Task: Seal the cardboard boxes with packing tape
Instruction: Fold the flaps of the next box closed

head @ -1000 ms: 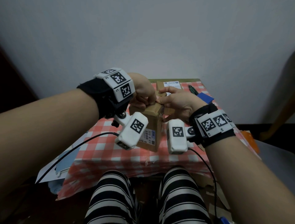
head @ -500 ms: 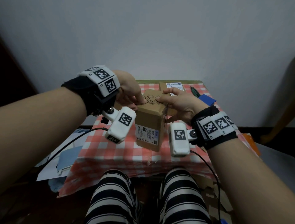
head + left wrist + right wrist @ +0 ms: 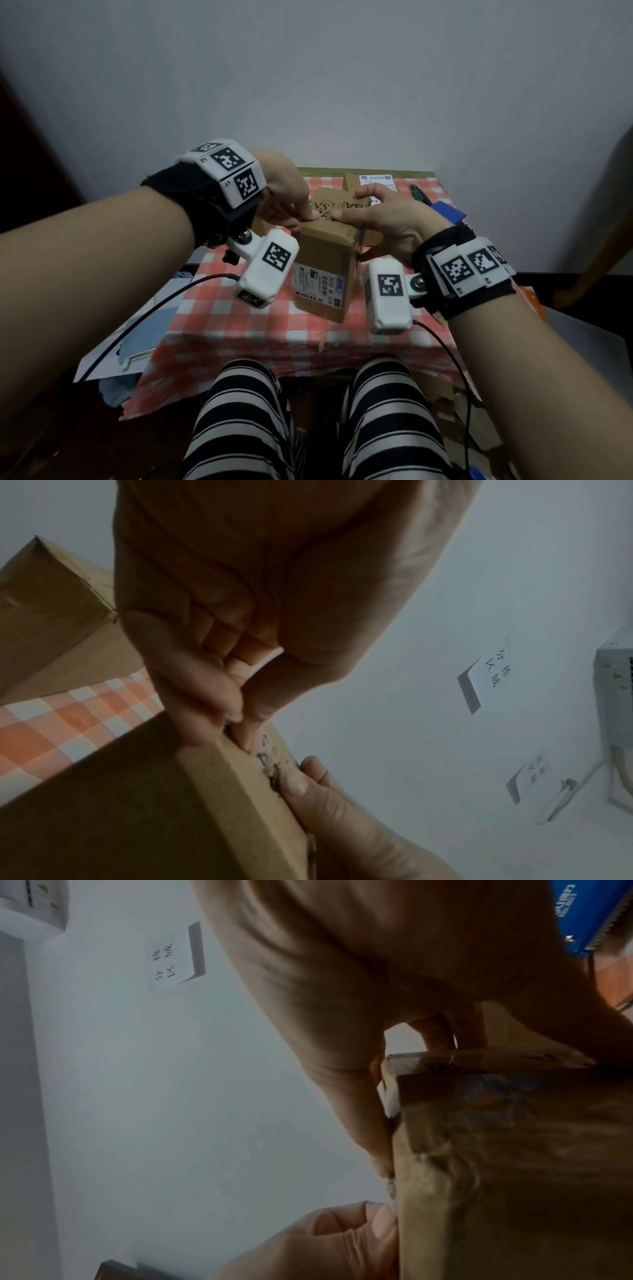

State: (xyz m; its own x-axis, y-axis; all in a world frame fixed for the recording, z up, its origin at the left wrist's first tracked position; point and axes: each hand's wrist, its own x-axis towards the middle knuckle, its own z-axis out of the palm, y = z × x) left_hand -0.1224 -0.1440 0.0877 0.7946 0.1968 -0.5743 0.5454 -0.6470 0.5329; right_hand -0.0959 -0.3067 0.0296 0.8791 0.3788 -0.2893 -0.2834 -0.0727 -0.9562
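A tall brown cardboard box with a white shipping label on its near face is held over the checked table between both hands. My left hand pinches the box's top left edge, thumb on the printed top; in the left wrist view my left hand grips the corner of the box. My right hand curls over the top right, thumb beside the left thumb. The right wrist view shows my right hand on the box, with a shiny strip along the top edge.
A second cardboard box with a white label lies at the back of the red-checked tablecloth. A blue tape dispenser and a green pen lie at the back right. Papers sit low on the left.
Both hands have raised and tipped the box, so its printed top now faces me. My left hand has shifted left, from over the top to the left edge.
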